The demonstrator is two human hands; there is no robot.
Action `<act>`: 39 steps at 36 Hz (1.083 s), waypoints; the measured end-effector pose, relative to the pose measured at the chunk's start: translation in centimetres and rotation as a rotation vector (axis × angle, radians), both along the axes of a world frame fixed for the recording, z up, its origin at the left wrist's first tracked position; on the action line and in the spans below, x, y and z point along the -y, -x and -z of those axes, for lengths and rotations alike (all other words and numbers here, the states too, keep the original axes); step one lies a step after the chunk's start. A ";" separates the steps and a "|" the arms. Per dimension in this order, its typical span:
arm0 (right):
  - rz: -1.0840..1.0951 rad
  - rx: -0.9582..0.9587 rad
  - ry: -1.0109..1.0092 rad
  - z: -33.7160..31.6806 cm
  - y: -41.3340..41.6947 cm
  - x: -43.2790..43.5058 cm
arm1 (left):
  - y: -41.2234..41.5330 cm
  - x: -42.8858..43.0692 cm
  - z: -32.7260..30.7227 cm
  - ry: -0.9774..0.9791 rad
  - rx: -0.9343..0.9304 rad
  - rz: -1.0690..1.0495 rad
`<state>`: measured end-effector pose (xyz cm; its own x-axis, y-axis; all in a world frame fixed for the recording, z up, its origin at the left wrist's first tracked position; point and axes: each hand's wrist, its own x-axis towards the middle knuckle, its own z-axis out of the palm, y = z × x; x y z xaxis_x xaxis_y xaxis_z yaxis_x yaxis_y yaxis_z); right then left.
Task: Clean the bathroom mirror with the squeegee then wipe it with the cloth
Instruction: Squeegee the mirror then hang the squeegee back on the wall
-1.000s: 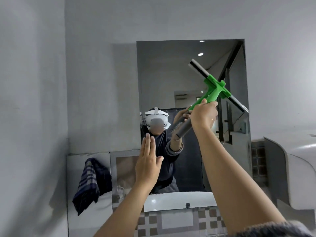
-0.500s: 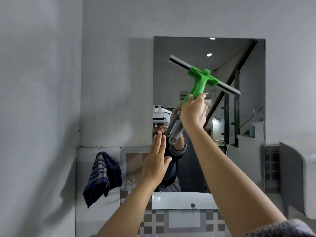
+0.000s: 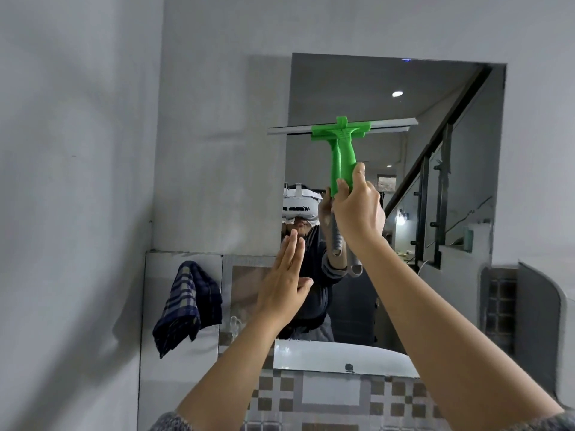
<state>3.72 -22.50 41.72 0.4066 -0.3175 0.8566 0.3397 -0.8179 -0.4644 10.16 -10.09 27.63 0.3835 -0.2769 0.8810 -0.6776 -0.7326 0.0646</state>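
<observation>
A frameless mirror [image 3: 357, 88] hangs on the grey wall. My right hand [image 3: 357, 213] grips the green squeegee [image 3: 342, 150] by its handle, with its grey end showing below my fist. The blade lies level across the mirror's upper left part, and its left end reaches past the mirror's edge onto the wall. My left hand [image 3: 284, 284] is held up flat, fingers together, near the mirror's lower left edge, holding nothing. A dark blue checked cloth [image 3: 186, 306] hangs on the tiled panel left of the mirror.
A white basin [image 3: 311, 359] sits below the mirror, with checked tiles [image 3: 342, 396] under it. A white curved fixture [image 3: 566, 321] juts in at the right edge. The mirror reflects a person with a headset and a stair railing.
The squeegee has swung from a slanted position to level and shifted left toward the mirror's left edge. My left hand has stayed raised and flat. The view has moved closer.
</observation>
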 end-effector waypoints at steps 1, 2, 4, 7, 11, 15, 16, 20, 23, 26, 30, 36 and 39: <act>0.003 0.005 0.027 0.0 0.0 0.3 | 0.0 0.0 0.0 0.001 0.002 -0.001; 0.008 0.009 0.061 -0.1 0.1 0.6 | 0.0 0.0 0.0 0.002 0.006 -0.003; 0.021 0.012 0.143 -0.1 0.3 1.2 | 0.1 0.0 0.0 0.006 0.013 -0.003; 0.041 0.010 0.248 -0.3 0.7 2.2 | 0.1 0.0 0.0 0.012 0.017 -0.014; 0.068 0.009 0.365 -1.1 1.2 3.7 | 0.3 0.1 0.0 0.030 0.015 -0.007; 0.092 0.002 0.483 -2.0 1.6 5.3 | 0.4 0.3 0.0 0.038 0.028 -0.015; 0.096 0.004 0.511 -2.1 1.7 5.7 | 0.4 0.3 0.0 0.039 0.034 -0.021; 0.104 -0.004 0.590 -2.5 1.8 7.0 | 0.4 0.4 0.0 0.040 0.030 -0.035; 0.139 -0.003 0.658 -2.7 1.9 8.1 | 0.5 0.6 0.0 0.049 0.030 -0.040; 0.166 0.000 0.701 -2.9 1.9 8.9 | 0.5 0.7 0.1 0.060 0.034 -0.049; 0.186 -0.002 0.744 -3.4 2.0 9.6 | 0.5 0.8 0.2 0.063 0.024 -0.057; 0.199 -0.008 0.805 -4.4 2.4 10.5 | 0.7 0.9 0.1 0.054 0.023 -0.081; 0.203 -0.019 0.825 -4.8 2.5 10.9 | 0.7 0.8 0.1 0.056 0.019 -0.093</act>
<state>1.26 -33.44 46.56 0.4260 0.3378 0.8393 0.1482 -0.9412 0.3036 9.45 -10.86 27.57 0.3883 -0.1909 0.9015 -0.6079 -0.7883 0.0950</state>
